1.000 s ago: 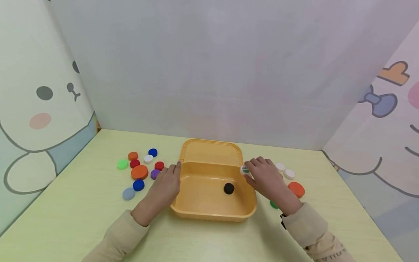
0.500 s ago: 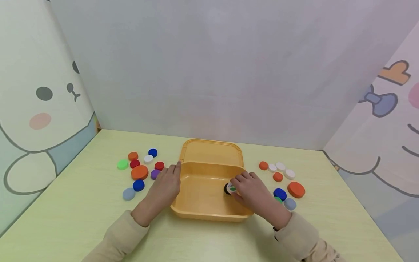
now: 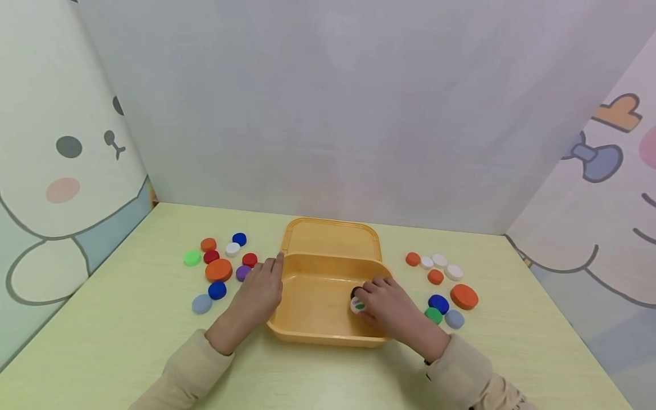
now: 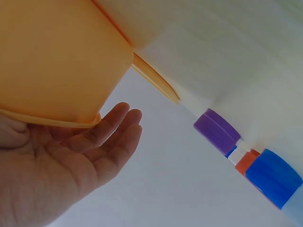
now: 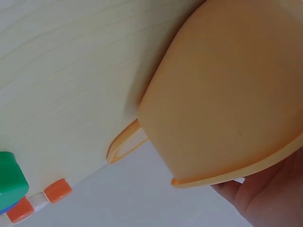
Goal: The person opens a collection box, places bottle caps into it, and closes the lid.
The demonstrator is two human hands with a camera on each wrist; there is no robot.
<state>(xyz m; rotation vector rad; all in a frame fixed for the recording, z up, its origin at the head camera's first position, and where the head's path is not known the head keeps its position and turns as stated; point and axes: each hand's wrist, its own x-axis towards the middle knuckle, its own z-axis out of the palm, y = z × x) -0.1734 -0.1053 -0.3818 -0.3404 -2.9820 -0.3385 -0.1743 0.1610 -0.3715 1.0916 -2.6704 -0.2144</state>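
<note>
An orange plastic box (image 3: 307,307) stands on the table, its lid (image 3: 330,236) folded back behind it. My left hand (image 3: 258,287) rests on the left rim; in the left wrist view its fingers lie loosely along the rim. Reaching inside the box, my right hand (image 3: 386,304) pinches a white bottle cap (image 3: 358,306) with a green mark. Right behind that cap is a black bottle cap (image 3: 354,291), partly hidden by the white one and the fingers. The box wall hides most of the right hand in the right wrist view.
Left of the box lie several bottle caps, among them a large orange cap (image 3: 218,270) and a purple cap (image 3: 243,273). More caps lie to the right, including a green cap (image 3: 433,315) and a large red-orange cap (image 3: 464,296). A pale curtain (image 3: 333,114) closes off the back.
My right hand has carried the white cap from the right rim down and left into the box, then slightly toward me beside the black cap. The left hand has stayed put.
</note>
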